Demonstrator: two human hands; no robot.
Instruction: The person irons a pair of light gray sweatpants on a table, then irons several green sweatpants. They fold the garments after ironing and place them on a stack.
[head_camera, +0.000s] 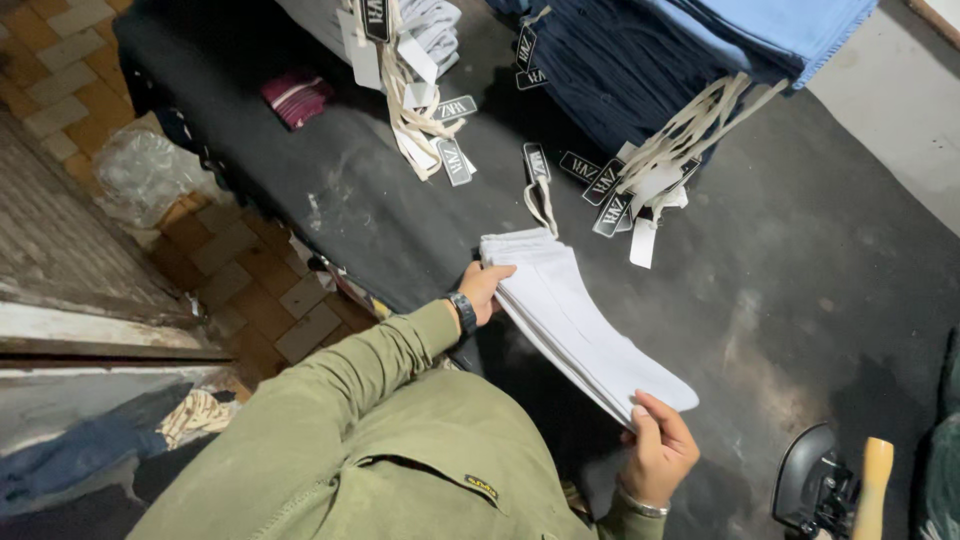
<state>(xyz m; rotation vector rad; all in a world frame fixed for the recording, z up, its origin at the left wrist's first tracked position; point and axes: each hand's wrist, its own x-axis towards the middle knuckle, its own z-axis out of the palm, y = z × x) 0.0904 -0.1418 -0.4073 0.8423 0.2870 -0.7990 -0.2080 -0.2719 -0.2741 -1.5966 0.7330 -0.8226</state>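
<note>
A folded white garment (575, 315) lies flat over the near edge of a dark padded table (800, 250). My left hand (483, 290), with a black watch on the wrist, grips the garment's left end. My right hand (655, 450) pinches its right end from below, thumb on top. A black hang tag on a cream string (538, 180) trails from the garment's far end.
Folded dark blue (610, 60) and light blue (780, 25) garments with bundled tags sit at the back right, white ones (430, 25) at the back. A small maroon item (297, 97) lies far left. An iron with a wooden handle (830, 485) rests at the lower right.
</note>
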